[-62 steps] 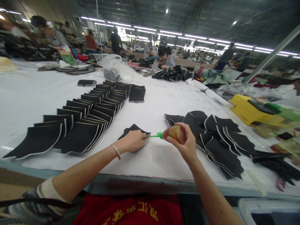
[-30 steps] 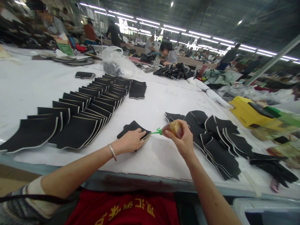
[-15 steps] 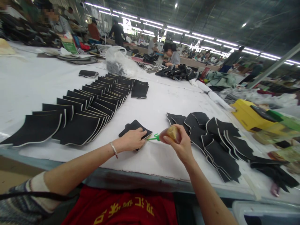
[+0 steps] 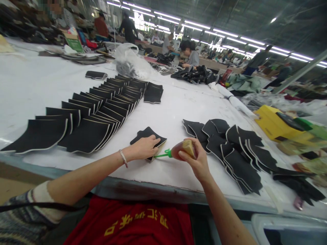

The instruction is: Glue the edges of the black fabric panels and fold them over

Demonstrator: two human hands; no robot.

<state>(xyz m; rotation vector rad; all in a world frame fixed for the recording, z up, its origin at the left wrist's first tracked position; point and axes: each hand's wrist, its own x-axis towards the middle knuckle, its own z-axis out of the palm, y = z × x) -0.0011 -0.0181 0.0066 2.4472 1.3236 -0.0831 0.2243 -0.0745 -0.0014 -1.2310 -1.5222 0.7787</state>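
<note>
Nearest, the red garment [image 4: 127, 234] of the wearer, lettered in yellow, stands below the desk [image 4: 173, 117], which has a white cover; at the lower right is a pale-rimmed container [image 4: 258, 224]. Above the desk's near edge, the left hand [image 4: 144, 147], with a bracelet [image 4: 123, 158] at the wrist, lies over a black piece [image 4: 146, 132], fingers on its upper face; the thumb is hidden, so whether this hand grips cannot be told. The right hand [image 4: 199, 160] is closed around a bottle [image 4: 177, 151], tilted onto its side; its green nozzle [image 4: 167, 153] points left, the tip at the piece's pale underside, contact unclear. To the right, loose black pieces [image 4: 241, 166] overlap in a pile; to the left, overlapping rows of black pieces [image 4: 89, 132] run away from the wearer; a yellow box [image 4: 276, 124] sits at far right. Farther, a small stack [image 4: 153, 93] adjoins the rows; beyond lie a clear plastic bag [image 4: 130, 61] and a dark heap [image 4: 192, 75]; co-workers occupy the background.
</note>
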